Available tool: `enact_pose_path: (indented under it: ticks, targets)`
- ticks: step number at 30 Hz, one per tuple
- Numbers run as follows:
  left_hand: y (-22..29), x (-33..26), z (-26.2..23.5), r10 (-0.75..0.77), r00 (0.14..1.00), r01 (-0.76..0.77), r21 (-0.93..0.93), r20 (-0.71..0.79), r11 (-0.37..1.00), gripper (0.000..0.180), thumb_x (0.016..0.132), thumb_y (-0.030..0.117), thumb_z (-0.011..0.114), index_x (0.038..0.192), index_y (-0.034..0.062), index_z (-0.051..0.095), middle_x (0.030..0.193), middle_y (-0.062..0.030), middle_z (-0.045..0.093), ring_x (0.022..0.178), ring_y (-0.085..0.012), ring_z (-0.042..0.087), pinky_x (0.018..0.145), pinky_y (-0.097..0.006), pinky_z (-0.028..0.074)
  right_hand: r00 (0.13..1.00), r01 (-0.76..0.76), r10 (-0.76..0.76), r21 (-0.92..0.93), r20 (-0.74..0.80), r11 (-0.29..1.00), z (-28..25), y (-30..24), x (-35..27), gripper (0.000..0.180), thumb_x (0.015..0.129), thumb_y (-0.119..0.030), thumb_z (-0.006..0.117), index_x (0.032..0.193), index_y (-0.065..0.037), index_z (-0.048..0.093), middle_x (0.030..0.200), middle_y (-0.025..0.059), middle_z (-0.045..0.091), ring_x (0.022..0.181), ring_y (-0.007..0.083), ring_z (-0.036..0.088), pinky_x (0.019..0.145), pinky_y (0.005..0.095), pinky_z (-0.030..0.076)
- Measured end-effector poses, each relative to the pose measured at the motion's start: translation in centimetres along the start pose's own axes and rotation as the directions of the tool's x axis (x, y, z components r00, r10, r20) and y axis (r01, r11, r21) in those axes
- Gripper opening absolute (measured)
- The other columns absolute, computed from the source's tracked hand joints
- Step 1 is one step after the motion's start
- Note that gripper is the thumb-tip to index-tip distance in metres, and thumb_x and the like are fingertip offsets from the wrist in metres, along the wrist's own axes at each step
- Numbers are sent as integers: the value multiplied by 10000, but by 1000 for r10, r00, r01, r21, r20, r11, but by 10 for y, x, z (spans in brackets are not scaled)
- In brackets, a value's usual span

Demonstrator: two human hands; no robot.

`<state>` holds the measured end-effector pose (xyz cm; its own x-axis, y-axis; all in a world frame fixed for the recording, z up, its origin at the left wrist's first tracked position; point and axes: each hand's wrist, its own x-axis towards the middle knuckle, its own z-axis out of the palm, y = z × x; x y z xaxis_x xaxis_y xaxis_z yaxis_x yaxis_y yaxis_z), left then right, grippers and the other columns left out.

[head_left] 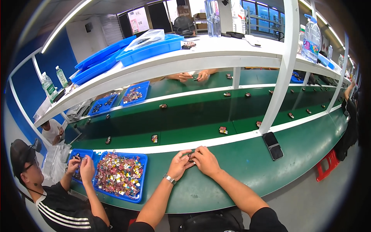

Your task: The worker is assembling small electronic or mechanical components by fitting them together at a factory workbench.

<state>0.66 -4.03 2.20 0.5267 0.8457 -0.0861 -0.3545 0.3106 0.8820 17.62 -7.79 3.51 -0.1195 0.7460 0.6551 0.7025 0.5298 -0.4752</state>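
My left hand, a metal-banded watch on its wrist, is closed around a small dark part above the green worktop. Pressed against it from the other side are the pinched fingertips of my right hand. Fingers cover most of the part, so its exact kind is hidden. Left of my forearm lies a blue tray, heaped with small reddish pieces bearing white, yellow and blue bits. To the right of my hands a black phone rests against the white rail.
Beyond the white rail, a dark green conveyor belt carries scattered small parts. A white post and overhead shelf stand ahead. A co-worker's hands work at the left, beside a smaller blue tray; another person's hands are opposite.
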Motion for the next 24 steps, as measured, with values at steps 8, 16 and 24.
enact_pose_path:
  ticks: [8, 16, 24]
  targets:
    - [-5, 2, -1, 39, 999, -38, 60, -31, 997, 288, 981, 8, 434, 1268, 27, 450, 1168, -123, 639, 1060, -215, 637, 947, -398, 526, 992, 82, -100, -208, -73, 975, 1, -4, 0, 200, 721, -85, 743, 905, -88, 662, 890, 34, 564, 850, 225, 581, 679, 348, 506]
    - [-8, 3, -1, 41, 999, -37, 123, -33, 992, 283, 992, -6, 416, 1268, 26, 470, 1170, -113, 617, 1052, -180, 630, 944, -355, 545, 1000, -11, 9, -153, -14, 988, 4, -2, -2, 162, 740, -95, 711, 859, -73, 603, 889, 51, 557, 870, 241, 574, 731, 358, 507]
    - [-6, 2, -1, 24, 1000, -25, 96, 16, 995, 289, 996, -1, 410, 1281, 2, 457, 1172, -130, 618, 1076, -198, 627, 951, -362, 549, 985, 21, -29, 47, 169, 999, -19, 9, 4, 187, 736, -79, 718, 860, -75, 578, 872, 41, 547, 870, 246, 562, 782, 362, 497]
